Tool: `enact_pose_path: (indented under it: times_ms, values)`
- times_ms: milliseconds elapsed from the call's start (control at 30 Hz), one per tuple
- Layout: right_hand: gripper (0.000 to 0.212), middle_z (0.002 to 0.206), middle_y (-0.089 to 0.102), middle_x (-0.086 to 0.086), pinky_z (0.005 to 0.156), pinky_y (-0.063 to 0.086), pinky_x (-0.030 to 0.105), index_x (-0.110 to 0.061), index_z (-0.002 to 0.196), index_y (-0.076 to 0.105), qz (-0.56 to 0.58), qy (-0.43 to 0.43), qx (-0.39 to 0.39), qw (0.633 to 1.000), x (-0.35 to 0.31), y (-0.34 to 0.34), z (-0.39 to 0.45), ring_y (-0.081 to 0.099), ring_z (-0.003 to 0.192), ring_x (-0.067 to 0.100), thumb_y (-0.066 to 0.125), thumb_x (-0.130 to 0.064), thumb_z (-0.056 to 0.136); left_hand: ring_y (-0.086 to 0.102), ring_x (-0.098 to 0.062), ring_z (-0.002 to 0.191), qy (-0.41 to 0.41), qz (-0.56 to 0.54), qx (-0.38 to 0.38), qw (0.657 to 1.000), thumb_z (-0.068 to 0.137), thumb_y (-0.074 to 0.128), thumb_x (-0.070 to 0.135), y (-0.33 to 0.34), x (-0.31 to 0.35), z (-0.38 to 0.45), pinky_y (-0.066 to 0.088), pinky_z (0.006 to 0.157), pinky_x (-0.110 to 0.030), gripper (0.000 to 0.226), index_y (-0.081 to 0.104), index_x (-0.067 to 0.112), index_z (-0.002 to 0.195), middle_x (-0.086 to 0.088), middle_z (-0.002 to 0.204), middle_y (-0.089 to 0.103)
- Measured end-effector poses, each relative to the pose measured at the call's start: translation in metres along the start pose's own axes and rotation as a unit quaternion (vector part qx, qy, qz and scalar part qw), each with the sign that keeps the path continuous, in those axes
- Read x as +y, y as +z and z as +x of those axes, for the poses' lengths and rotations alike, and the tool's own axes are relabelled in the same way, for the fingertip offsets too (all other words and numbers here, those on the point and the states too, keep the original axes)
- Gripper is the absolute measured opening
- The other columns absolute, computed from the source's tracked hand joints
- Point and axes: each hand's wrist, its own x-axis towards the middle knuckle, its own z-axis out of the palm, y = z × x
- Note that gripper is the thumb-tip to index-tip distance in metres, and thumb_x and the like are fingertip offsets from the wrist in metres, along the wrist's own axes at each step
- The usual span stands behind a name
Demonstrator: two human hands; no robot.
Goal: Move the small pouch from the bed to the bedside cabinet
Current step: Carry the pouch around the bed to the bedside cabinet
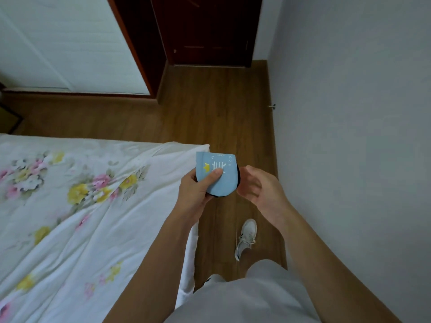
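1. Closest to the camera you've got the person's light shorts (245, 297) and both bare forearms reaching forward, right alongside the bed's (70, 206) near edge.
2. One white sneaker (246, 237) is planted on the wood floor (210, 108), just off the side of the bed.
3. The bed itself has a white cover with pink and yellow flowers, pretty rumpled.
4. The left hand (194, 192) is wrapped around the small pouch (218, 174), thumb pressed flat on its front. So the pouch is off the bed, held up in the air just past the bed's corner, over the floor.
5. The pouch is light blue with white lettering and a little yellow mark, plus a dark edge showing along its side and bottom.
6. The right hand (258, 185) sits just beside the pouch, on the side away from the bed, fingers loosely curled and holding nothing. Can't really tell if the fingertips touch the pouch's dark edge.
7. Beyond the foot of the bed there's a white panelled wardrobe front (70, 43) with a reddish-brown frame.
8. Farthest from the bed is a dark brown door (210, 31), next to a plain pale wall (349, 113).
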Motion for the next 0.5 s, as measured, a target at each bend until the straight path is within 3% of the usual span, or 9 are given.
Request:
enact_pose_path:
  times_ms: [267, 500]
  values:
    - [0.029, 0.107, 0.078, 0.009, 0.089, 0.058, 0.040, -0.019, 0.103, 0.077, 0.018, 0.001, -0.025, 1.000, -0.091, -0.051, 0.108, 0.073, 0.104, 0.024, 0.066, -0.041, 0.088, 0.075, -0.018, 0.096, 0.005, 0.007, 0.004, 1.000, 0.069, 0.083, 0.033, 0.083, 0.040, 0.117, 0.061, 0.067, -0.028, 0.048, 0.067, 0.018, 0.112, 0.003, 0.098, 0.080]
    - [0.031, 0.104, 0.078, 0.008, 0.089, 0.058, 0.041, -0.014, 0.109, 0.073, 0.038, 0.029, -0.013, 0.999, -0.144, -0.067, 0.177, 0.074, 0.101, 0.024, 0.069, -0.038, 0.088, 0.076, -0.021, 0.095, 0.010, -0.008, 0.014, 1.000, 0.068, 0.084, 0.029, 0.118, 0.070, 0.192, 0.061, 0.067, -0.029, 0.045, 0.070, 0.016, 0.109, -0.001, 0.100, 0.080]
